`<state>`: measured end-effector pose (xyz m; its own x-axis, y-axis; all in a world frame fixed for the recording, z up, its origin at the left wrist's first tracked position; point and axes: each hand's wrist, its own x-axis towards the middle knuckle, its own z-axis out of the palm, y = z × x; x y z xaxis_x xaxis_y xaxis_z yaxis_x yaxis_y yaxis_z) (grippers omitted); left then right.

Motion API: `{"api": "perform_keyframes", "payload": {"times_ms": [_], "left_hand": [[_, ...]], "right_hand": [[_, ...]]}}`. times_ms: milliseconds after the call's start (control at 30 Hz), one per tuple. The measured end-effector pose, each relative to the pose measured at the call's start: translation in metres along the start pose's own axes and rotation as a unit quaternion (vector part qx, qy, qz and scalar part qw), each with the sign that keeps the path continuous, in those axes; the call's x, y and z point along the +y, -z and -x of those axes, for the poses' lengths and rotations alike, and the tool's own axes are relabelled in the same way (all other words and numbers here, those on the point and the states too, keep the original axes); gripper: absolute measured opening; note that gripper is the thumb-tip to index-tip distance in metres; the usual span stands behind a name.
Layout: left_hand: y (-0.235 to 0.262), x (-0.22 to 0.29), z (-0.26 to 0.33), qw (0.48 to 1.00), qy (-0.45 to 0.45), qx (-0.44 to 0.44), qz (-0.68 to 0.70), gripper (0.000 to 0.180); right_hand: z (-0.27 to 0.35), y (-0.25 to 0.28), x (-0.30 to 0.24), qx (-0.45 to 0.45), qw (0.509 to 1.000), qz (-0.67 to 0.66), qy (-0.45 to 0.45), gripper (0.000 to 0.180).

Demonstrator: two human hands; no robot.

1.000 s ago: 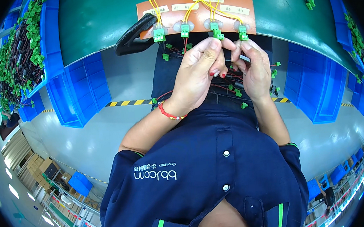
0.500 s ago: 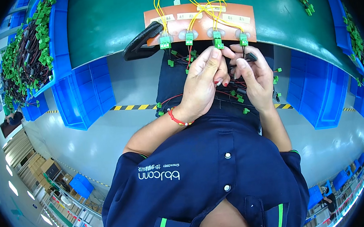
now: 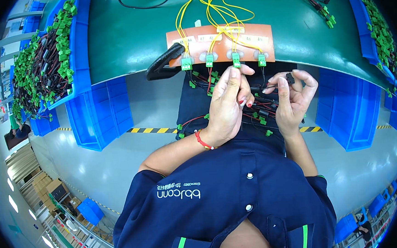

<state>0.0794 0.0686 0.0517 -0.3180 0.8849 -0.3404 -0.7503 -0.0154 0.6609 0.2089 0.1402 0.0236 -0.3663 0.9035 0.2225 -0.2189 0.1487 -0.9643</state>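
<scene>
1. Two hands work close together over the lap, just below the near edge of the green tabletop (image 3: 123,41). The left hand (image 3: 227,106) has its fingers curled and pinched on thin red and black wires (image 3: 257,102) – the right hand (image 3: 293,99) pinches a small black connector (image 3: 290,77) between thumb and fingertips at its 12 o'clock.
2. Those wires run between the hands and trail down into a loose bundle on the lap, dotted with small green plugs (image 3: 268,132).
3. Judging by looks, the wires are light, limp and springy, so they likely tangle easily; the connector is small, hard and probably slippery – best held by its body, not by the leads.
4. At the hands' 12 o'clock lies an orange fixture board (image 3: 248,49) with four green terminal blocks (image 3: 209,60) and yellow wires (image 3: 209,12).
5. Blue bins (image 3: 101,112) sit at 9 and 3 o'clock; the left ones hold finished harnesses.
</scene>
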Motion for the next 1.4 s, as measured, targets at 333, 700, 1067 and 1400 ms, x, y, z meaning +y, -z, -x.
{"api": "perform_keyframes", "payload": {"times_ms": [333, 700, 1067, 1400], "left_hand": [[0.023, 0.017, -0.006, 0.990, 0.023, -0.095, -0.105, 0.039], [0.079, 0.037, 0.027, 0.935, -0.207, 0.133, -0.255, 0.018], [0.067, 0.031, 0.005, 0.976, -0.142, 0.089, -0.142, 0.026], [0.069, 0.051, 0.017, 0.982, 0.088, -0.128, 0.106, 0.024]], "right_hand": [[-0.003, 0.001, -0.001, -0.014, 1.000, 0.011, -0.010, 0.024], [-0.005, 0.008, -0.003, -0.044, 0.990, 0.125, -0.046, 0.018], [-0.011, -0.032, -0.006, -0.188, 0.943, -0.146, -0.232, 0.030], [0.016, -0.010, -0.047, -0.366, 0.868, -0.042, -0.332, 0.019]]}}
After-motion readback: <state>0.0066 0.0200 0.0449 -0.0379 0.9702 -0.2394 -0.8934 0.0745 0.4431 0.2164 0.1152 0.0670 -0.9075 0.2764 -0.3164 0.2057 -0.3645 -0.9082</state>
